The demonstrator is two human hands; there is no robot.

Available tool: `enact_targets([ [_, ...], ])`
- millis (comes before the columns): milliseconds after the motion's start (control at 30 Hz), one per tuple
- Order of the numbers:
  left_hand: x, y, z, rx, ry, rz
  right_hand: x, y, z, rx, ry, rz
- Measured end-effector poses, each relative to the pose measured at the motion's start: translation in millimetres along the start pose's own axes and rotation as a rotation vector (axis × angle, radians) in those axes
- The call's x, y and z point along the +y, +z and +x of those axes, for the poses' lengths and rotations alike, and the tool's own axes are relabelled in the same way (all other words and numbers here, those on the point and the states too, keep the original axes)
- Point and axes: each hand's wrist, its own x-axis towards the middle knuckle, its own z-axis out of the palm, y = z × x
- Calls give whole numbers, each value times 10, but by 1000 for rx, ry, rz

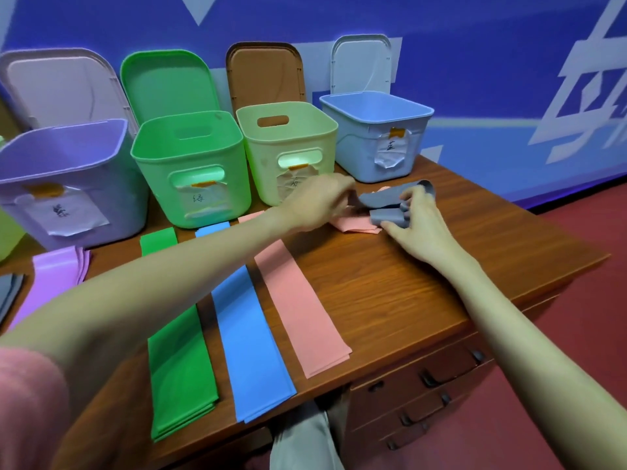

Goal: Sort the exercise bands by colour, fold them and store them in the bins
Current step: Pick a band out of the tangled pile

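A grey band [383, 200] lies crumpled on a small pink band [353, 225] at the far right of the desk. My left hand [315, 205] pinches its left end. My right hand [414, 215] grips its folded right part, fingers curled round it. Long flat stacks of green bands [179, 361], blue bands [251, 344] and pink bands [298, 300] lie side by side on the desk. Purple bands [57, 269] and more grey bands [10, 290] lie at the left. Behind stand open purple [61, 147], green [176, 137], cream [288, 113] and blue [376, 103] bins.
The wooden desk [424, 283] ends close to the right of my hands, with drawers [441, 378] below its front edge. The bins' lids lean against the blue wall. Paper labels hang on the bins' fronts. Red floor lies to the right.
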Motion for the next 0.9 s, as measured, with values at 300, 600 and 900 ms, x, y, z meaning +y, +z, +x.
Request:
enact_targets([
  [300,241,-562,10,486,-112,-547,-298,-115,126,162,-144,51],
  [600,170,-1105,-377,674,-101,-590,-646,-106,12,-63,-155,224],
  [900,-304,-1183,-976,771,-359,-643,-804,-111,-193,-325,-112,60],
])
